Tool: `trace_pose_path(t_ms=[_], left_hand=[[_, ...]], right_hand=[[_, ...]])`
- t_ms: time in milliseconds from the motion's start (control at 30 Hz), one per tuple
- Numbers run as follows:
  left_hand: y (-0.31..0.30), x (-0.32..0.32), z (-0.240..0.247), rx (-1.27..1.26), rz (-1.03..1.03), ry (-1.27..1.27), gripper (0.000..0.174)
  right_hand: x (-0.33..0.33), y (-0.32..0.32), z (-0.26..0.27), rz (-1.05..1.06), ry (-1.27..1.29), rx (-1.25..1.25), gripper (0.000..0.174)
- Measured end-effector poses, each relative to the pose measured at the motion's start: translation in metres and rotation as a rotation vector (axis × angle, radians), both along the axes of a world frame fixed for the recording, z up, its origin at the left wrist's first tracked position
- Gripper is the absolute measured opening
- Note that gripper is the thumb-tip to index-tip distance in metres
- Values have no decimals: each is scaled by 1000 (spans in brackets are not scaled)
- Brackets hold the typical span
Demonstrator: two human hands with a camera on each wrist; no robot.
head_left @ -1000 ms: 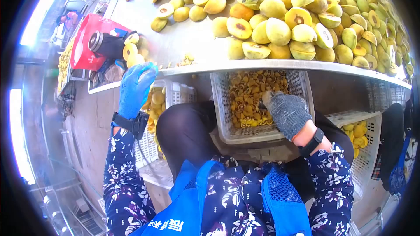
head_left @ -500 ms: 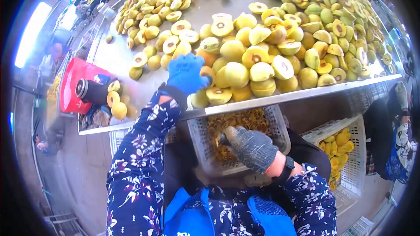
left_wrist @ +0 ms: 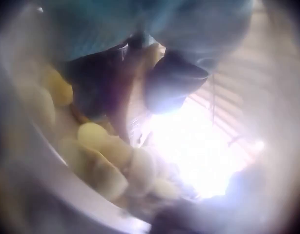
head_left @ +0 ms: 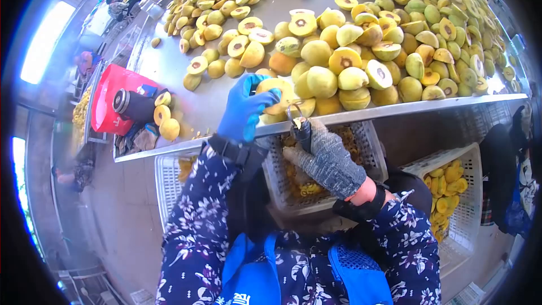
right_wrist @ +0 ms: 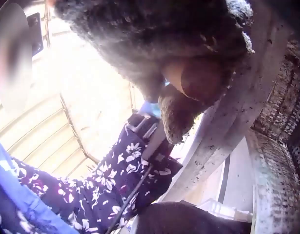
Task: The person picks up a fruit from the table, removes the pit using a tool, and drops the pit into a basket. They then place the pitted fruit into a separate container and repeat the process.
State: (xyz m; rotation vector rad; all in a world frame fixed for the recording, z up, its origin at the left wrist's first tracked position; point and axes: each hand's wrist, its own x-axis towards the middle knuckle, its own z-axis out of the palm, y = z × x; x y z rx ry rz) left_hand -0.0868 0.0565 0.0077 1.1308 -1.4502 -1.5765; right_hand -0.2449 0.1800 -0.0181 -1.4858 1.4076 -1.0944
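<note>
My left hand (head_left: 240,114), in a blue glove, pinches a yellow peach half (head_left: 276,93) near the table's front edge. Gloved fingers (left_wrist: 96,29) fill the top of the left wrist view. My right hand (head_left: 333,158), in a grey knit glove, grips a pitting knife (head_left: 303,134) with a dark handle and a thin metal loop at its tip. The loop points up, close beside the peach half. In the right wrist view, the round end of the handle (right_wrist: 198,80) shows under the grey glove (right_wrist: 155,39).
Many peach halves (head_left: 350,79) lie heaped on the metal table (head_left: 220,87). Below its edge stands a white crate (head_left: 372,141) with brown-yellow scraps; another crate (head_left: 471,192) at right holds peach halves. A red bag (head_left: 116,93) and black flask (head_left: 132,104) lie at left.
The left hand went from the table's left corner to the peach heap, and now holds a peach half. The right hand, with the knife, rose from over the scrap crate toward it.
</note>
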Motion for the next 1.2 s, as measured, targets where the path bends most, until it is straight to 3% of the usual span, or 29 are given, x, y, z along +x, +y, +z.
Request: trace_pose_path(t_ms=[33, 100, 167, 233, 300, 367, 400, 533, 600, 633, 700, 833, 900, 1067, 1200], left_hand=[[10, 3, -3, 5, 3, -11, 33], [29, 0, -12, 98, 130, 233, 31], [45, -11, -12, 67, 132, 218, 32], [56, -21, -8, 65, 170, 442, 33], [57, -18, -18, 64, 121, 419, 31], [58, -16, -28, -367, 107, 67, 30], [56, -16, -29, -725, 108, -248, 31], [57, -19, -36, -613, 161, -135, 31], [57, -18, -35, -406, 101, 80, 30], [58, -22, -34, -399, 96, 74, 30], [62, -34, -31, -189, 202, 312, 30], [63, -33, -30, -134, 218, 346, 29], [61, -24, -32, -69, 115, 359, 37], [67, -22, -31, -88, 128, 364, 31], [64, -20, -34, -397, 145, 109, 31]], right_hand=[[2, -1, 5, 10, 55, 42, 39], [6, -2, 4, 10, 32, 19, 39], [10, -1, -9, -30, 65, -37, 39], [11, 0, -14, -1, 162, 16, 38], [8, 0, -5, 18, 119, 48, 37], [10, 1, -5, 17, 102, 57, 36], [10, 1, -5, 19, 87, 53, 36], [15, -1, -5, 7, 147, 96, 33], [14, 0, -1, 32, 141, 83, 22], [15, 0, -5, 28, 134, 90, 22], [17, -1, -15, 21, 149, 123, 28], [18, 1, -15, 48, 169, 166, 26], [21, 3, -22, 68, 168, 45, 26], [22, 3, -14, 43, 125, 120, 26], [26, 4, -14, 18, 73, 68, 23]])
